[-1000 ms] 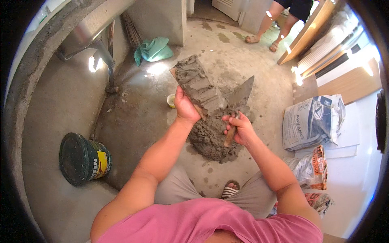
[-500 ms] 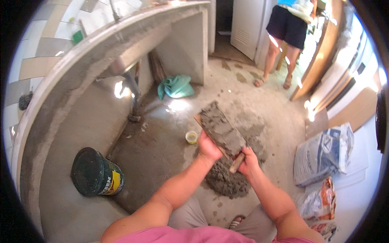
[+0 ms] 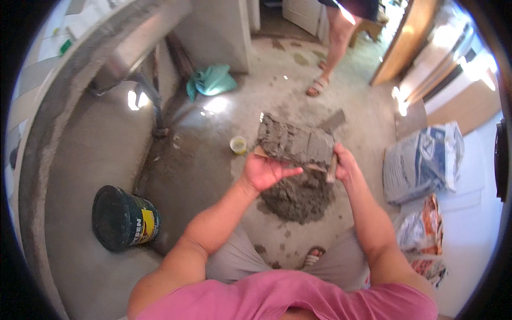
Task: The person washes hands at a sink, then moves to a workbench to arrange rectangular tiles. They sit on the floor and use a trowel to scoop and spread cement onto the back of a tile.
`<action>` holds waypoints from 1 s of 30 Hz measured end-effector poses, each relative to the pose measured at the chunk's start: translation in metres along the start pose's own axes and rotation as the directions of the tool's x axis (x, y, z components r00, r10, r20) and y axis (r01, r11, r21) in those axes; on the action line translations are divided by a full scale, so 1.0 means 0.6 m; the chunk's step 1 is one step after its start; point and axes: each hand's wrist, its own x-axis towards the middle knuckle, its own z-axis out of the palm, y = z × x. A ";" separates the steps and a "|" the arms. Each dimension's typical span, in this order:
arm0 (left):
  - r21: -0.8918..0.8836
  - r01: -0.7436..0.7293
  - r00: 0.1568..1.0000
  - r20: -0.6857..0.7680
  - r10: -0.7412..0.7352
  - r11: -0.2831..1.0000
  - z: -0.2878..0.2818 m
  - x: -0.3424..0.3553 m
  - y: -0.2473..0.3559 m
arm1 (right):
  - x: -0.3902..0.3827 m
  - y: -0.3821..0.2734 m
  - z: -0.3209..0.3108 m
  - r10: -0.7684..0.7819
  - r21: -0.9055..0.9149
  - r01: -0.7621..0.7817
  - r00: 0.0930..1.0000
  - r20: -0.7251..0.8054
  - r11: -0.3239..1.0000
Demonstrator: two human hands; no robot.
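A wooden mortar board (image 3: 260,152), loaded with a thick layer of wet grey mortar (image 3: 298,141), is held out before me. My left hand (image 3: 261,172) supports its left end from below, palm up, fingers partly under it. At the right end, my right hand (image 3: 345,161) is closed around the wooden handle (image 3: 332,169) of what looks like a trowel. A flat grey blade (image 3: 334,121) sticks out past the board's far edge; whether it joins that handle is hidden. Below lies a heap of wet mortar (image 3: 298,200) on the concrete floor.
A dark bucket (image 3: 114,218) stands at left, a small tub (image 3: 238,145) beyond my left hand. A green cloth bag (image 3: 213,82) lies near the concrete counter (image 3: 224,37). Another person's leg (image 3: 336,42) is ahead. Cement bag (image 3: 421,162) and torn sack (image 3: 424,229) sit at right.
The loaded board has turned from a steep slant to nearly level across my view. The grey blade has come into sight beyond it. The other person has stepped closer.
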 end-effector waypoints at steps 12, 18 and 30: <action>-0.086 0.230 0.972 -0.026 -0.233 0.969 -0.010 -0.051 -0.048 | -0.027 -0.026 -0.009 0.187 -0.203 -0.133 0.944 0.271 0.970; -0.163 0.411 0.896 -0.113 -0.431 0.897 -0.035 -0.063 -0.062 | -0.012 -0.009 -0.022 0.291 -0.307 -0.188 0.896 0.335 0.933; -0.120 0.269 0.927 -0.237 -0.290 0.956 -0.015 -0.082 -0.049 | -0.013 -0.044 -0.012 0.010 -0.773 -0.189 0.973 -0.231 0.605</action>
